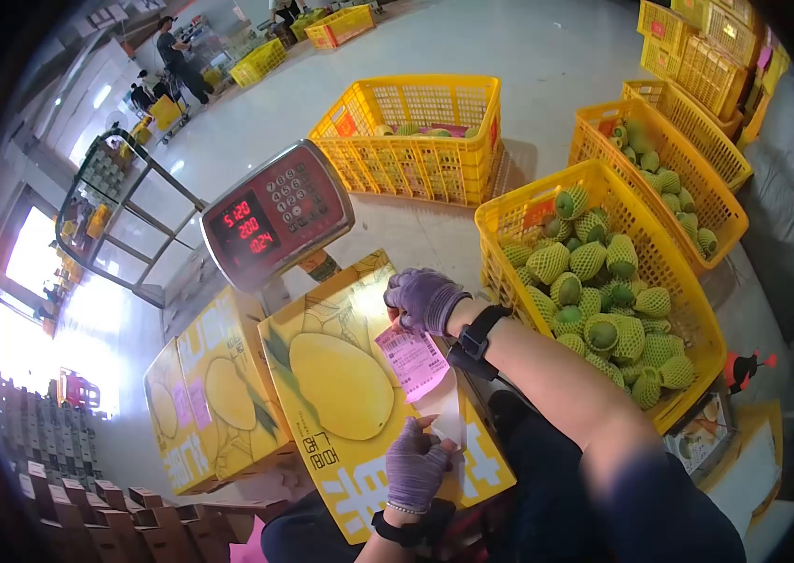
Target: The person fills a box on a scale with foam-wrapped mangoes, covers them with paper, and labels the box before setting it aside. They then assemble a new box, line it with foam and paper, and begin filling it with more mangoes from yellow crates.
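Observation:
A yellow carton (298, 314) printed with a large mango lies in front of me, below the scale's display. My right hand (425, 300), in a purple knit glove, pinches the upper end of a pink printed label (415, 368) over the carton's right half. White backing paper (446, 418) extends from under the label's lower end. Its lower part is between the curled fingers of my left hand (417, 464), gloved the same way, close over the carton's white lettering.
The scale display (277, 214) shows red digits. To the right, a yellow crate (603, 178) holds green fruit in foam nets; more crates (406, 169) stand beyond. Similar cartons (214, 394) sit on the left, near a metal trolley (125, 211). A person (181, 58) stands far off.

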Action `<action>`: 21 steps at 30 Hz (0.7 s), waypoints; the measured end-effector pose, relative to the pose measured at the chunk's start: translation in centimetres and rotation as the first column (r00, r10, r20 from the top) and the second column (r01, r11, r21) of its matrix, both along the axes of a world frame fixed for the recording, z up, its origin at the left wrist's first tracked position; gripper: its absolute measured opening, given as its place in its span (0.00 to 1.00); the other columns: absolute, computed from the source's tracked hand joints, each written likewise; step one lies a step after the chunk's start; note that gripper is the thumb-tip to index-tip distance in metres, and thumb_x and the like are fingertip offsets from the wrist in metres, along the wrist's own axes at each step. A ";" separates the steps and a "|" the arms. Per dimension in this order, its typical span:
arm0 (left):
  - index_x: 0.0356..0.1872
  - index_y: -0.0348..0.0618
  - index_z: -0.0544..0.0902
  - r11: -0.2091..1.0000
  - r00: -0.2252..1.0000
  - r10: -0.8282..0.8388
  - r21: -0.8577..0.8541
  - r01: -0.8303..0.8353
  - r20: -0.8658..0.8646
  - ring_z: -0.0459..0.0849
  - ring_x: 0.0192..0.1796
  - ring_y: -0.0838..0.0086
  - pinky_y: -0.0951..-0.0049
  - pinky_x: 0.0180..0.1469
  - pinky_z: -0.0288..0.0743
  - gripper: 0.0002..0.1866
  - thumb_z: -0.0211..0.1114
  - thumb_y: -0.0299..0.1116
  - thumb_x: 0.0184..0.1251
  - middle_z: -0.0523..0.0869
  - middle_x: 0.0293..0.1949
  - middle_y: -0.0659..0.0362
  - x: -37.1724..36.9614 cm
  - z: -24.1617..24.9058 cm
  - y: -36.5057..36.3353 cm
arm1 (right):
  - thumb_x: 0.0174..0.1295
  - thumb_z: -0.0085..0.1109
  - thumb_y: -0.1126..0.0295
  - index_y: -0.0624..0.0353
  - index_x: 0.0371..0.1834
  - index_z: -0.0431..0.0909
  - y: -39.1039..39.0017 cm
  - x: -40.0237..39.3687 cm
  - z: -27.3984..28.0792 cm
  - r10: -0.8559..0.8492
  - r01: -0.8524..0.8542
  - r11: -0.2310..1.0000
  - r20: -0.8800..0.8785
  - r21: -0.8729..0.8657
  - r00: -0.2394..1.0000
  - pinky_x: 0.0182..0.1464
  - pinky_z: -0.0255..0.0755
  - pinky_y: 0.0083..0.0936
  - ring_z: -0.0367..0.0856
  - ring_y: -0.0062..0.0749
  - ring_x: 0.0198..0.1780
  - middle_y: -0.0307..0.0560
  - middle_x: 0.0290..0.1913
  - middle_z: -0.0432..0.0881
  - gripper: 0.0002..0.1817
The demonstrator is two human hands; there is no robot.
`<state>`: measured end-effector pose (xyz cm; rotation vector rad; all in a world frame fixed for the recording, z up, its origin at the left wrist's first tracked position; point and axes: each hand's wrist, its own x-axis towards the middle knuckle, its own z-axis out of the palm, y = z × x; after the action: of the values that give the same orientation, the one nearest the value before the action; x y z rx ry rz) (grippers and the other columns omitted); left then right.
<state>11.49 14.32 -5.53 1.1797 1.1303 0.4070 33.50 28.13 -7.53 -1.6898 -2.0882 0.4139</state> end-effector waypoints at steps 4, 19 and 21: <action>0.55 0.34 0.76 0.998 0.999 -0.023 0.066 0.024 -0.022 0.78 0.25 0.81 0.80 0.31 0.72 0.20 0.64 0.18 0.59 0.79 0.24 0.62 0.2 -0.6 -0.3 | 0.46 0.70 0.62 0.48 0.28 0.82 -0.3 0.0 -1.4 0.004 0.013 0.992 -0.137 0.124 0.991 0.52 0.73 0.37 0.79 0.40 0.48 0.42 0.38 0.81 0.08; 0.56 0.46 0.79 0.923 0.929 -0.282 0.196 0.331 -0.240 0.86 0.33 0.61 0.66 0.39 0.77 0.24 0.70 0.32 0.55 0.84 0.28 0.52 -2.5 -1.1 -3.9 | 0.65 0.47 0.58 0.59 0.55 0.76 -3.9 -7.0 0.6 -0.299 0.189 0.910 -0.269 -0.369 0.915 0.63 0.67 0.41 0.74 0.49 0.63 0.64 0.58 0.76 0.21; 0.56 0.46 0.79 0.860 0.894 -0.340 0.289 0.421 -0.291 0.86 0.35 0.60 0.67 0.41 0.77 0.25 0.71 0.31 0.54 0.86 0.32 0.51 -4.4 -0.3 -5.6 | 0.65 0.48 0.54 0.58 0.62 0.70 -4.9 -6.9 -1.4 -0.093 0.103 0.984 0.070 -0.146 0.993 0.67 0.61 0.44 0.66 0.51 0.68 0.61 0.65 0.69 0.26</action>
<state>7.11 8.72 -5.82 1.7647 1.0076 0.1607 26.63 23.23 -8.89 -1.9067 -2.0521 0.5037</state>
